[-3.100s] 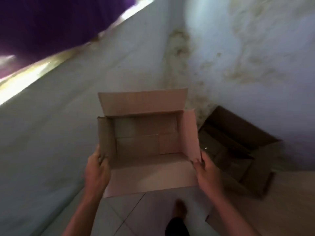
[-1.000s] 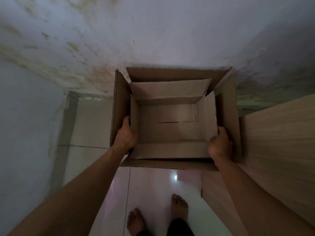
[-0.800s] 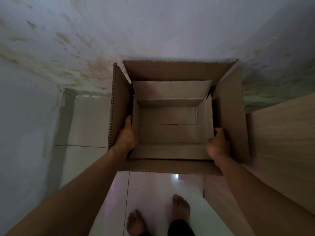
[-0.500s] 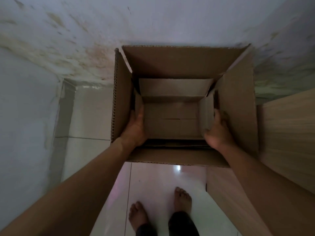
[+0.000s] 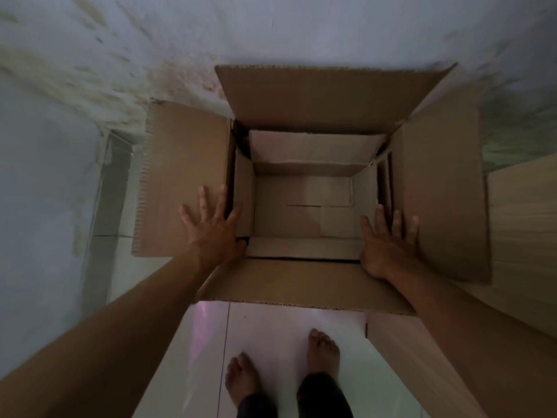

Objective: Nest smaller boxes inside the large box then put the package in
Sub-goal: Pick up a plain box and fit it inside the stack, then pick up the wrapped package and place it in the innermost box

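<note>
A large brown cardboard box [image 5: 316, 101] stands on the floor with all its flaps spread outward. A smaller open cardboard box [image 5: 304, 215] sits down inside it, empty, its own flaps upright. My left hand [image 5: 211, 227] lies flat with fingers spread on the large box's left flap [image 5: 184, 176]. My right hand [image 5: 388, 242] rests spread on the inner side of the right flap [image 5: 443, 191]. Neither hand holds anything. No package is in view.
A stained pale wall [image 5: 180, 40] rises right behind the box. A light wooden panel [image 5: 524, 236] runs along the right. White floor tiles [image 5: 271, 333] lie in front, with my bare feet [image 5: 322, 351] on them.
The small box has dropped fully into the large one. Both hands let go of it and moved out onto the side flaps, and the left flap folded down flat.
</note>
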